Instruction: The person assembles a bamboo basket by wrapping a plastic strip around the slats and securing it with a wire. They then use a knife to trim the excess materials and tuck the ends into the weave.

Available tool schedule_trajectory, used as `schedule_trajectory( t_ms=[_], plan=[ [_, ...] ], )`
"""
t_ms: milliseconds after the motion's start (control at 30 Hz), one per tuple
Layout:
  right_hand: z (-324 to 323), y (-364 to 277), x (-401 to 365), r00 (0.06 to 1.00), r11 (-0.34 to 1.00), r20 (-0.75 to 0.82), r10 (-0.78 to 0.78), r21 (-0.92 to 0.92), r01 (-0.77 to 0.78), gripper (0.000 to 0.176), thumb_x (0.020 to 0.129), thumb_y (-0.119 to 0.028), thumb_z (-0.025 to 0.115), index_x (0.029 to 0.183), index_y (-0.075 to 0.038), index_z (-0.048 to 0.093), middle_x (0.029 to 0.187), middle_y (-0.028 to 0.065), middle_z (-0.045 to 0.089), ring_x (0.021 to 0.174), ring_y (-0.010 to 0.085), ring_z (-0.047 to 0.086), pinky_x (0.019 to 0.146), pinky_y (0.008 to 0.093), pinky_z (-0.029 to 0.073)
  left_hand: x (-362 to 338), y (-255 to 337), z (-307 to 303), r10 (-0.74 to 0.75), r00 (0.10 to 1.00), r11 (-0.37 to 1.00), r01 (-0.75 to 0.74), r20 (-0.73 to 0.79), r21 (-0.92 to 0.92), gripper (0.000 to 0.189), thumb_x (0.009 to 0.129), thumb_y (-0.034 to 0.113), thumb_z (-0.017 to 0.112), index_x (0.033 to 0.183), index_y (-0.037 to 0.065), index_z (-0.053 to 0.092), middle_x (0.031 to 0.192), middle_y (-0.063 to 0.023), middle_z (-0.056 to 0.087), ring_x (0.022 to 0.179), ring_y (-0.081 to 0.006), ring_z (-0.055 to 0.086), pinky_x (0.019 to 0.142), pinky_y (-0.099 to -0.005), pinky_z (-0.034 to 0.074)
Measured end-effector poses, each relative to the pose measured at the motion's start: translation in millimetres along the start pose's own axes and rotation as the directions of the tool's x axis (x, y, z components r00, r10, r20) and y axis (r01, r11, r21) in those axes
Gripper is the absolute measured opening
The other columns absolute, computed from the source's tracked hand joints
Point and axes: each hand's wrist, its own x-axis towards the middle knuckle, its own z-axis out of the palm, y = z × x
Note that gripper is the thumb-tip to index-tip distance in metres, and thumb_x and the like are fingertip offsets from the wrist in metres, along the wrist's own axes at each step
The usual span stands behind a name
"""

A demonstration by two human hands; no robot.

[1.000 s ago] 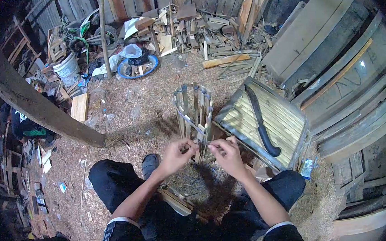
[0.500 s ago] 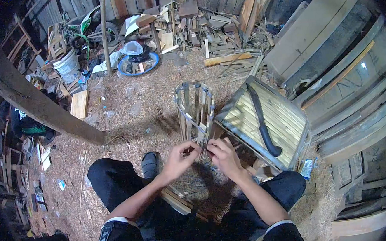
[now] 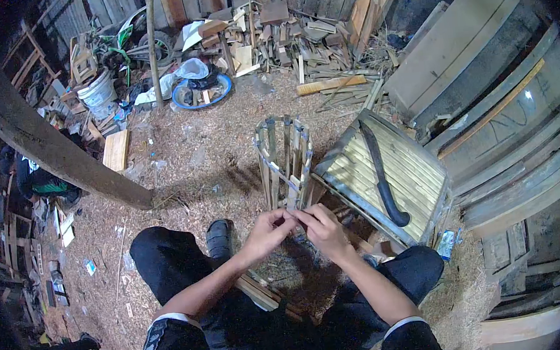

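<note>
My left hand [image 3: 269,234] and my right hand [image 3: 326,229] meet in front of me, thumbs and fingers pinched together at the fingertips. Whatever they pinch is too small or too hidden to name. Just beyond the fingertips stands a tall, tapered frame of thin wooden slats [image 3: 273,175], with an oval hoop round its upper part. One pale slat at its near side reaches down to my fingers. To the right, a machete with a dark curved handle [image 3: 391,204] lies across a slatted bamboo top [image 3: 415,177].
Wood scraps [image 3: 276,40] are heaped against the back wall. A blue-rimmed basin [image 3: 182,105] and a white bucket [image 3: 97,97] stand at back left. A leaning post [image 3: 67,149] crosses the left side, with another person [image 3: 47,180] partly visible behind it. Shavings cover the floor.
My fingertips have drawn together over the near side of the slatted frame. The right hand has shifted slightly, its fingers now more extended toward the left. The machete and frame stay in place.
</note>
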Motion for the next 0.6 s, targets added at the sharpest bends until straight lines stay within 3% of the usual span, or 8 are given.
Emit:
schedule_trajectory(
  t_ms=[67,100,167,267,400,467,600],
  plan=[
    [2.4,-0.3,2.9,0.999,0.999,-0.050,-0.002,0.036,0.004,0.034,0.075,0.006,0.071,0.108,-0.003,0.071,0.089,0.0065,0.063,0.081,0.0251,0.063,0.071,0.0365,0.052,1.6,-0.9,-2.4,-0.107,0.993,0.994,0.105,-0.052,-0.029,0.013,0.095,0.009,0.060,0.098,-0.001,0.067,0.090,-0.0021,0.067,0.086,-0.0077,0.058,0.076,-0.0252,0.048],
    [3.3,-1.0,5.1,0.995,0.997,-0.097,-0.004,0.071,0.011,0.033,0.075,0.006,0.071,0.108,-0.003,0.071,0.089,0.0062,0.063,0.081,0.0248,0.063,0.072,0.0363,0.052,1.8,-1.9,-1.2,-0.106,0.993,0.994,0.104,-0.055,-0.027,0.013,0.095,0.009,0.060,0.098,-0.001,0.067,0.090,-0.0021,0.067,0.086,-0.0077,0.058,0.076,-0.0252,0.048],
    [2.6,-3.7,7.2,0.995,0.998,-0.102,-0.001,0.068,0.008,0.029,0.077,0.007,0.072,0.105,-0.001,0.070,0.088,0.0081,0.063,0.079,0.0259,0.063,0.070,0.0364,0.052,2.4,-5.6,6.4,-0.079,0.970,0.971,0.022,-0.231,-0.239,0.018,0.098,0.012,0.060,0.106,-0.001,0.068,0.095,-0.0024,0.067,0.087,-0.0073,0.057,0.077,-0.0248,0.047],
    [1.3,-5.3,7.1,0.994,0.999,-0.112,0.000,0.049,0.005,0.024,0.079,0.007,0.072,0.102,0.001,0.070,0.087,0.0102,0.064,0.077,0.0272,0.064,0.068,0.0363,0.052,5.5,-11.0,10.7,0.034,0.968,0.994,-0.059,-0.249,-0.093,0.024,0.101,0.017,0.059,0.115,0.000,0.067,0.100,-0.0025,0.068,0.086,-0.0073,0.057,0.078,-0.0253,0.047],
    [2.6,-3.0,3.0,0.995,0.998,-0.101,0.021,0.056,-0.015,0.025,0.079,0.000,0.074,0.104,-0.003,0.071,0.091,0.0082,0.066,0.080,0.0254,0.063,0.073,0.0363,0.052,5.1,-13.1,11.0,-0.055,0.969,0.983,0.010,-0.240,-0.182,0.026,0.101,0.019,0.060,0.119,0.001,0.066,0.103,-0.0012,0.068,0.086,-0.0079,0.058,0.078,-0.0238,0.046],
    [2.3,-2.2,2.2,0.994,0.997,-0.107,0.022,0.070,-0.014,0.024,0.079,-0.001,0.074,0.103,-0.003,0.071,0.091,0.0084,0.066,0.081,0.0258,0.064,0.075,0.0362,0.052,5.8,-9.8,11.4,-0.273,0.953,0.863,0.181,-0.134,-0.471,0.025,0.099,0.018,0.062,0.121,0.007,0.065,0.103,0.0028,0.066,0.091,-0.0075,0.056,0.084,-0.0260,0.044],
    [6.0,-0.4,-1.6,0.995,0.996,-0.097,0.036,0.087,-0.028,0.023,0.080,-0.003,0.074,0.103,-0.002,0.070,0.092,0.0091,0.066,0.083,0.0270,0.064,0.077,0.0367,0.052,9.8,-6.6,13.0,-0.259,0.962,0.828,0.175,-0.087,-0.533,0.022,0.099,0.023,0.061,0.118,0.012,0.066,0.103,0.0044,0.067,0.094,-0.0087,0.055,0.087,-0.0277,0.042]
  ],
)
